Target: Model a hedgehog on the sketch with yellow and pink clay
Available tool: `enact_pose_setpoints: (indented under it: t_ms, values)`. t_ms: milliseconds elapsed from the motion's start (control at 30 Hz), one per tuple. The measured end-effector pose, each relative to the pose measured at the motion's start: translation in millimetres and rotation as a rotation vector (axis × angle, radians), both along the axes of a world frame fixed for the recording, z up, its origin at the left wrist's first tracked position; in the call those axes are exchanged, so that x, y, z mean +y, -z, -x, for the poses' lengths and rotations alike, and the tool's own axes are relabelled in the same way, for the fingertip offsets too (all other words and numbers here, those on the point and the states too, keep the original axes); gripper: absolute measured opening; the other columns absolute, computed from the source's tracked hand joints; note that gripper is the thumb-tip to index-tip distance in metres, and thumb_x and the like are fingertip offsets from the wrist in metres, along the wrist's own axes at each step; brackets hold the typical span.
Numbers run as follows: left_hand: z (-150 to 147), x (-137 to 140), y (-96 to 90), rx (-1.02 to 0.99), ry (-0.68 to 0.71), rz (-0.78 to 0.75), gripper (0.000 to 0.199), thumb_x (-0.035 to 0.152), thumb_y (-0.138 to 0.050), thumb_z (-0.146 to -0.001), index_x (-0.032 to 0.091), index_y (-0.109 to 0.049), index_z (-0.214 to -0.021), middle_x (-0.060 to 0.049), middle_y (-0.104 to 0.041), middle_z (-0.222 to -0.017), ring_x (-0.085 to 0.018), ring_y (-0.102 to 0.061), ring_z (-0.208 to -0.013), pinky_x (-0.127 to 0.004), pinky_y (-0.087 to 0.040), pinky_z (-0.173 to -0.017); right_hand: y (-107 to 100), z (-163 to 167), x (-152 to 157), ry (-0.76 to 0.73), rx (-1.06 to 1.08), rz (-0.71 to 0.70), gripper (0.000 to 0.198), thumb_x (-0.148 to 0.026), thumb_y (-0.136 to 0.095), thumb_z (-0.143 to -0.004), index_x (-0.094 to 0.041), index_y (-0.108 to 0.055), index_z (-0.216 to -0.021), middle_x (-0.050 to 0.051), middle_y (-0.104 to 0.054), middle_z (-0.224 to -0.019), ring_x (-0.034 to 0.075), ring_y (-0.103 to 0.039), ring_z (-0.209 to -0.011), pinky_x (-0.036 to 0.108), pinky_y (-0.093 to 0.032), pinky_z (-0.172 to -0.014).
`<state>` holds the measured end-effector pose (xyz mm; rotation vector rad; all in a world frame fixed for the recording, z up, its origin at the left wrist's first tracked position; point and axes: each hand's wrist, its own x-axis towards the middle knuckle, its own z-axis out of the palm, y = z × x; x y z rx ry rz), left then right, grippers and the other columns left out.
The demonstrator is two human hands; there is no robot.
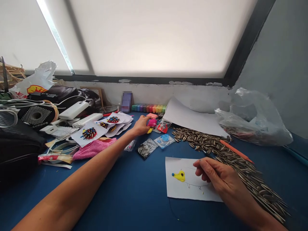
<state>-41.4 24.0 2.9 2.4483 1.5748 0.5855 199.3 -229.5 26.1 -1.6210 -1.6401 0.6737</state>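
Note:
My left hand (141, 125) reaches to the back of the table, its fingers closed around a lump of magenta modelling clay (152, 123). Yellow clay (149, 130) lies just below those fingers. Over a white card (175, 191) hangs my right hand (218, 176), thumb and fingertips pinched together; whatever they hold is too small to make out. The card bears a pencil outline of an animal with short legs, and its pointed head is filled with yellow clay (179, 176), with a blue ball for a nose and a dark eye. My right hand covers the card's right part.
Striped sunflower seeds (231, 157) spread along the right, with an orange pen-like stick (237, 151) on them. Clay packets (165, 140) lie mid-table. Finished seed-and-clay cards (89, 133), a pink cloth (95, 149), cables and bags crowd the left. A plastic bag (257, 118) stands back right.

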Motion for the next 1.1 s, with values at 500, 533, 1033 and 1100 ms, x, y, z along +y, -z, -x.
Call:
enact_pose_setpoints:
  t_ms: [500, 533, 1033, 1100]
  values:
    - [-6.3, -8.3, -26.1, -0.557, 0.001, 0.116, 0.036, 0.019, -0.044, -0.088, 0.015, -0.057, -0.122, -0.013, -0.064, -0.12, -0.026, -0.057, -0.116, -0.037, -0.048, -0.091, -1.4, 2.1, 0.8, -0.011, -0.011, -0.004, 0.052, -0.063, -0.039, -0.091, -0.023, -0.068, -0.076, 0.003, -0.066, -0.072, 0.016, -0.057, -0.064, 0.027, -0.046, -0.059]
    - [-6.0, -11.7, -34.0, -0.621, 0.025, 0.158, 0.038, 0.021, -0.041, -0.09, 0.012, -0.055, -0.124, -0.015, -0.064, -0.118, -0.026, -0.061, -0.11, -0.035, -0.051, -0.085, -1.9, 2.2, 0.5, -0.015, -0.019, -0.004, 0.051, -0.062, -0.04, -0.091, -0.023, -0.068, -0.076, 0.003, -0.066, -0.072, 0.016, -0.057, -0.065, 0.027, -0.045, -0.059]
    - [-72.3, -128.3, -64.3, -0.761, 0.896, 0.871, 0.036, 0.035, -0.059, -0.092, 0.015, -0.061, -0.122, -0.009, -0.067, -0.099, -0.013, -0.064, -0.078, -0.023, -0.049, -0.064, -20.7, 4.5, -1.2, 0.023, 0.223, -0.047, 0.04, -0.059, -0.051, -0.089, -0.021, -0.063, -0.091, 0.0, -0.06, -0.068, 0.013, -0.053, -0.06, 0.024, -0.047, -0.056]
    - [-73.1, -134.9, -66.6, -0.756, 0.901, 0.844, 0.038, 0.032, -0.061, -0.09, 0.016, -0.059, -0.125, -0.008, -0.066, -0.096, -0.012, -0.062, -0.079, -0.023, -0.048, -0.063, -22.9, 4.8, -2.4, 0.03, 0.23, -0.062, 0.037, -0.057, -0.052, -0.09, -0.022, -0.063, -0.086, -0.002, -0.057, -0.064, 0.012, -0.052, -0.058, 0.022, -0.045, -0.055]
